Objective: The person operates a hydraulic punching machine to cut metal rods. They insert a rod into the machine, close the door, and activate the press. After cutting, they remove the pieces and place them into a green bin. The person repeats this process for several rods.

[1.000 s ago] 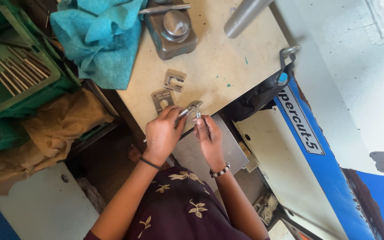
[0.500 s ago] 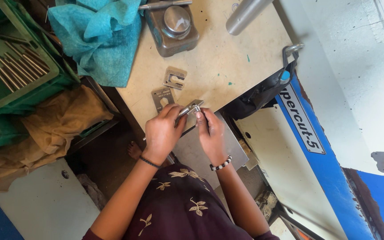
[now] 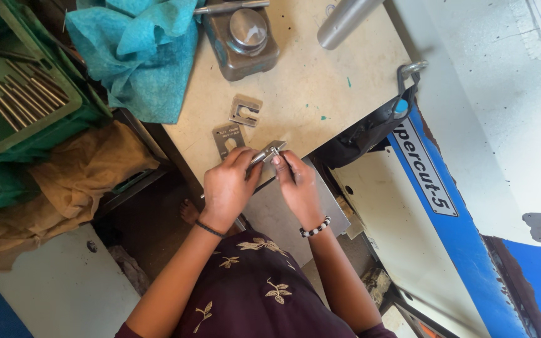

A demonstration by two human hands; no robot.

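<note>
Meanwhile, at mid-frame, both hands have drawn closer: left hand [image 3: 228, 186] and right hand [image 3: 295, 183] pinch the small metal piece [image 3: 268, 152] tighter, just below the slotted plates [image 3: 245, 110].

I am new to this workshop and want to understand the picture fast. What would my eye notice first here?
First, the two hands at the middle: the left hand and the right hand together hold a small metal part at the near edge of the beige table. Just beyond lie two flat slotted metal plates. A bright teal cloth at the table's far left corner also draws the eye, beside a green tray of metal rods.
</note>
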